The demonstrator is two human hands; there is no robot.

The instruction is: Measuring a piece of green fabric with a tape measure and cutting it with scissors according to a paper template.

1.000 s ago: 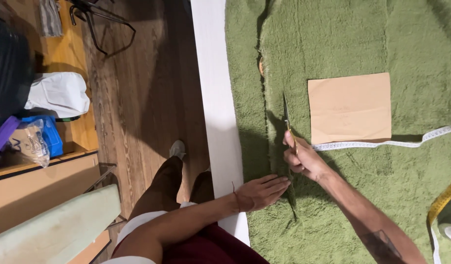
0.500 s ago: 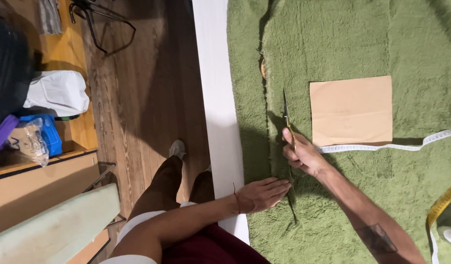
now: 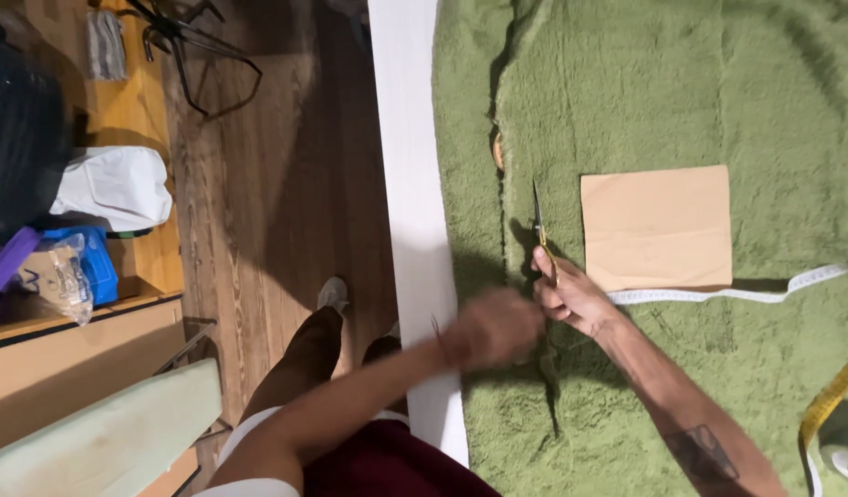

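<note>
Bare arms, dark red shorts

A tattoo marks the right forearm (image 3: 695, 446); a white shirt hem (image 3: 258, 428) and a grey shoe (image 3: 332, 294) show.

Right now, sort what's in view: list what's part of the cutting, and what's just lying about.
In use: scissors in right hand; green fabric; left hand on it; brown paper piece; white tape measure.

Lying about: white bag; blue box; black wire stand.

White table (image 3: 407, 184) under green fabric (image 3: 645, 83)
</note>
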